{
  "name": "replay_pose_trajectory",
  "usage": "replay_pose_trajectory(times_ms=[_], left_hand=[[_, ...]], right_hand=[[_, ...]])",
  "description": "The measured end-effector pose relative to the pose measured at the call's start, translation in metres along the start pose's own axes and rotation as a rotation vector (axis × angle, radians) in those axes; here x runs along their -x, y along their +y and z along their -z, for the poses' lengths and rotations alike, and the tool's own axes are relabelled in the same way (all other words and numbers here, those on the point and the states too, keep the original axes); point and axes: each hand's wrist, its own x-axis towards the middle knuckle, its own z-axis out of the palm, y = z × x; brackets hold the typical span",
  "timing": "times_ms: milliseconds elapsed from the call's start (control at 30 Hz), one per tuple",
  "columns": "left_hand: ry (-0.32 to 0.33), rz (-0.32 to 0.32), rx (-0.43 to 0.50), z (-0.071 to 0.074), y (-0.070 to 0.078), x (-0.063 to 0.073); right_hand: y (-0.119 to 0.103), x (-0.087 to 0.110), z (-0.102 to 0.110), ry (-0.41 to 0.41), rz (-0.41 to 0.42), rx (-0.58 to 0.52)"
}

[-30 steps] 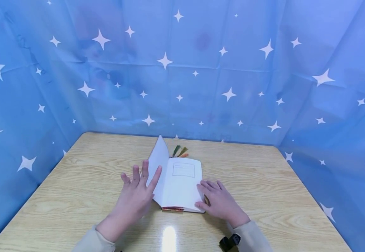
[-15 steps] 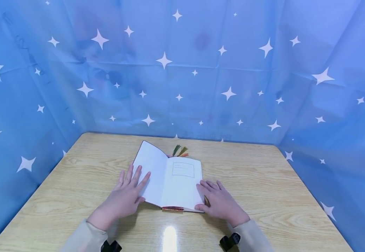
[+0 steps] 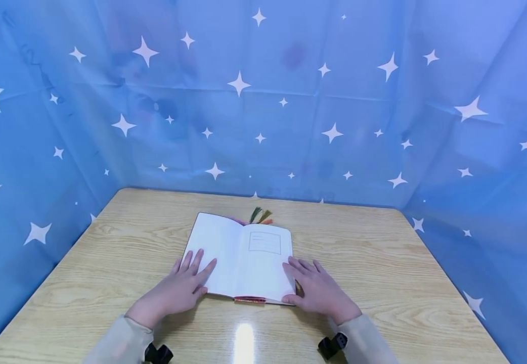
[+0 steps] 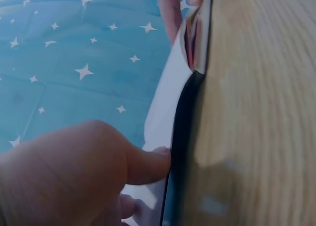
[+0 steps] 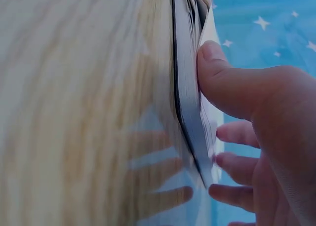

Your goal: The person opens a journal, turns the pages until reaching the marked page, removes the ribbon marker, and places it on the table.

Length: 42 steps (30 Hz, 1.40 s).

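Observation:
A notebook (image 3: 261, 273) lies spread on the table, its blank white pages facing up. A printed box (image 3: 265, 242) marks the upper part of the right page. My left hand (image 3: 177, 290) rests on the left page's outer edge with fingers spread; in the left wrist view its thumb (image 4: 148, 164) touches the dark cover's lower edge. My right hand (image 3: 320, 290) lies on the right page's outer edge, fingers extended. In the right wrist view its thumb (image 5: 232, 83) presses the lower edge of the page stack (image 5: 190, 88).
Green, olive and orange tassels (image 3: 261, 216) stick out past the notebook's top. Under it is a wood-grain table (image 3: 382, 263). A blue curtain (image 3: 263, 111) with white stars surrounds the table at the back and sides. Each wrist bears a black device (image 3: 332, 346).
The left cover, raised a second ago, has come down to the left and lies flatter. My left hand moved left and down with it. The right hand has stayed in place.

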Motion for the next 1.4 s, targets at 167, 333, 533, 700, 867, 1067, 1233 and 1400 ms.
replay_pose_trajectory(times_ms=[167, 333, 533, 700, 867, 1067, 1233, 1400], left_hand=[[-0.022, 0.002, 0.048, -0.006, -0.004, 0.001], [-0.041, 0.024, 0.075, -0.012, -0.007, 0.0], [-0.041, 0.054, 0.061, -0.017, -0.005, -0.001], [-0.038, 0.053, 0.067, -0.019, 0.002, -0.002], [-0.049, 0.071, 0.089, -0.02, 0.008, -0.003], [-0.008, 0.084, 0.025, -0.026, 0.013, -0.006], [0.041, 0.121, 0.028, -0.031, 0.019, -0.011], [0.09, 0.175, 0.041, -0.035, 0.026, -0.017]], right_hand=[[0.001, -0.002, 0.002, -0.012, 0.033, 0.001], [0.003, -0.003, 0.002, -0.034, 0.038, -0.019], [0.005, -0.005, 0.0, -0.057, 0.027, -0.041], [0.003, -0.006, 0.0, -0.039, 0.032, -0.042], [0.002, -0.006, 0.0, -0.024, 0.03, -0.042], [0.001, -0.008, 0.0, 0.025, 0.045, -0.019], [-0.004, -0.008, 0.002, 0.085, 0.075, 0.005], [-0.01, -0.009, 0.005, 0.115, 0.06, 0.011]])
